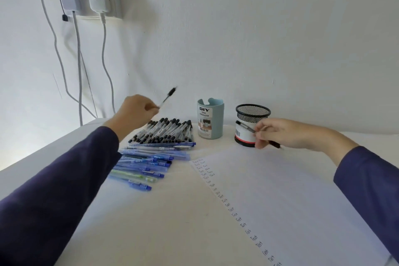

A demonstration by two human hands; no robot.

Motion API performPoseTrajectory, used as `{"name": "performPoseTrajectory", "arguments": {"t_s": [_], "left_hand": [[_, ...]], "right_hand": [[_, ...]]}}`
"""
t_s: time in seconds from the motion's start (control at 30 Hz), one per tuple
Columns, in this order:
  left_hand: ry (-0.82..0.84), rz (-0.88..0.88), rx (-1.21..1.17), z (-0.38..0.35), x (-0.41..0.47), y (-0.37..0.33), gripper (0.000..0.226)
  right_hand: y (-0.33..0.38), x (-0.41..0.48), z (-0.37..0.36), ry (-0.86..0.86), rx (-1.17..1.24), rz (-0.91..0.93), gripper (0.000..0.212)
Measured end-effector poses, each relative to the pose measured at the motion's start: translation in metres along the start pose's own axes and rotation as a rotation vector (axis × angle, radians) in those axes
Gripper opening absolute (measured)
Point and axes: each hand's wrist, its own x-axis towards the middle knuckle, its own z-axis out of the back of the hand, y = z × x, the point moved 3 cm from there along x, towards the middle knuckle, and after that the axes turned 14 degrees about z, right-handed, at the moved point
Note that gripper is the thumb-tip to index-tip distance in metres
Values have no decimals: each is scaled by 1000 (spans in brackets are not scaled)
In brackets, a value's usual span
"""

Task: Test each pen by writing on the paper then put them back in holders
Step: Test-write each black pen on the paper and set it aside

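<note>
- White-topped bench (pixel 151 222) stands against a white wall and carries every item below
- On the person's left, the left grip (pixel 135 112), dark blue sleeve behind it, is clamped on the lower end of a raised pen (pixel 168 97); this pen tilts up to the right, blurred, above the heap of black-capped pens (pixel 164 133)
- On the right, the right grip (pixel 278 134) pinches a second dark pen (pixel 245 125) between thumb and fingers; it lies across the front of the black mesh holder (pixel 252 114), free end pointing left
- Just left of that, the pale blue holder (pixel 210 119), labelled "DIY desk organizer", stands upright, not touching it
- Nearer than the black heap, blue pens (pixel 146 162) lie side by side, one green among them
- Flat on the bench's right half, the paper (pixel 291 201) shows a column of "Test" along its left edge
</note>
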Motion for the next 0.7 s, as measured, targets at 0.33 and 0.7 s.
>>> {"name": "performPoseTrajectory", "arguments": {"t_s": [0.33,0.7], "left_hand": [[132,185,98,-27,16,50,25],[245,-223,147,-29,-47,-22,28]], "right_hand": [[42,8,-28,77,302,58,77],[53,9,-40,-109,495,136,72]]}}
